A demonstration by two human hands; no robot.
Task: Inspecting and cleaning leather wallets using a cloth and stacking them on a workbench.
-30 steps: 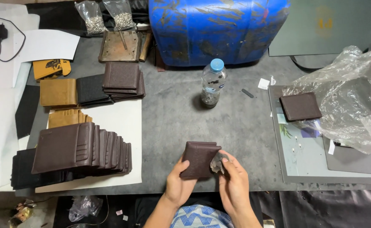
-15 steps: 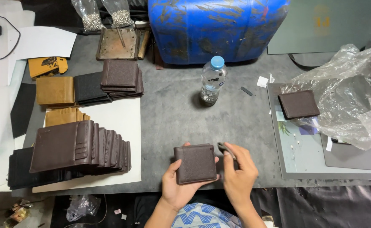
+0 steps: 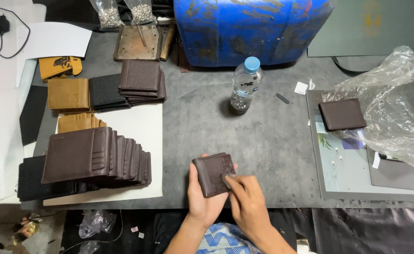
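Down at the near edge of the grey surface, the left hand has a dark brown wallet in its grip, fingers wrapped under and around its left side, thumb on the edge, the wallet tilted up towards the camera. The right hand comes across from the right, its fingertips pressed on the wallet's lower right corner; something small and grey sits under them, too blurred to make out, so whether that grip is clamped on anything I cannot tell. Over on the left, a long fanned row of dark brown wallets lies on a white sheet, with tan, black and brown stacks behind it. Centre surface, a clear water bottle with a blue cap stands upright in front of a blue drum. Off to the right, one more brown wallet lies flat on a grey tray, just beside crumpled clear plastic.
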